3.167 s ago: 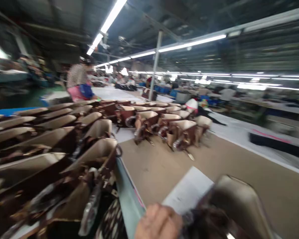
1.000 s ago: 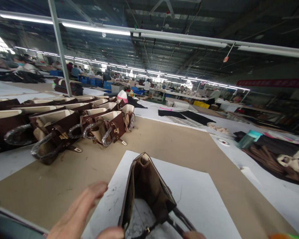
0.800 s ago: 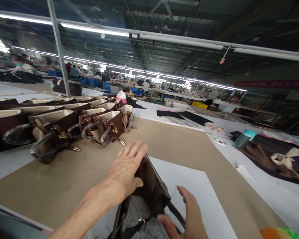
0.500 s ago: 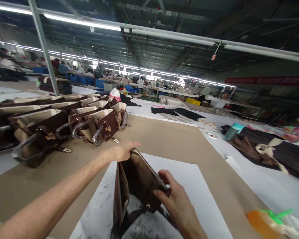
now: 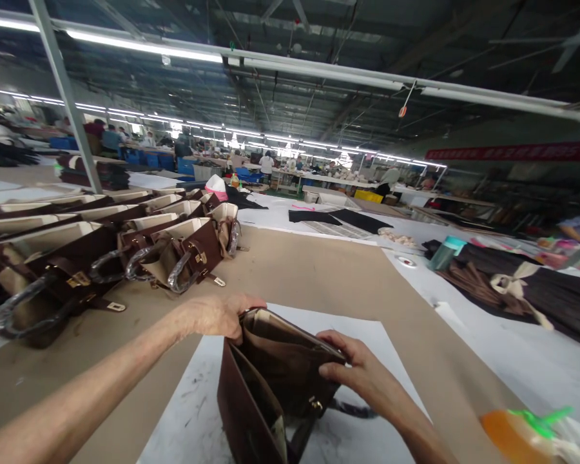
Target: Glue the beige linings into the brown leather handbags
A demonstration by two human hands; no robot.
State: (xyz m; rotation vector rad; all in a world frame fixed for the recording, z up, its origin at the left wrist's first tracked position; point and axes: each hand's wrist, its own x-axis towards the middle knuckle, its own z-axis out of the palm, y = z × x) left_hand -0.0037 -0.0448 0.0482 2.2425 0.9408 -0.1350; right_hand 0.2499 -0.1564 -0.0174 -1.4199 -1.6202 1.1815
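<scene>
Between my hands a dark brown handbag (image 5: 251,406) gapes open over a white sheet (image 5: 193,393), its tan lining and a gold clasp fitting showing inside. My left hand (image 5: 220,317) grips the bag's far left top corner, fingers closed over the edge. On the right, my right hand (image 5: 355,364) pinches the top rim of the other panel between thumb and fingers. A dark handle strap sticks out under my right wrist. The near lower part of the bag runs out of the picture.
Several similar brown handbags (image 5: 183,258) with plastic-wrapped handles stand in rows at left. An orange bottle with a green nozzle (image 5: 517,428) is at lower right. Dark cloth tied with a pale strip (image 5: 517,283) and a teal-lidded jar (image 5: 447,252) lie farther right.
The handbag has turned and opened wider, with its left panel swinging into fuller view. My right hand has shifted slightly right with the rim, and my left hand has moved slightly left and down.
</scene>
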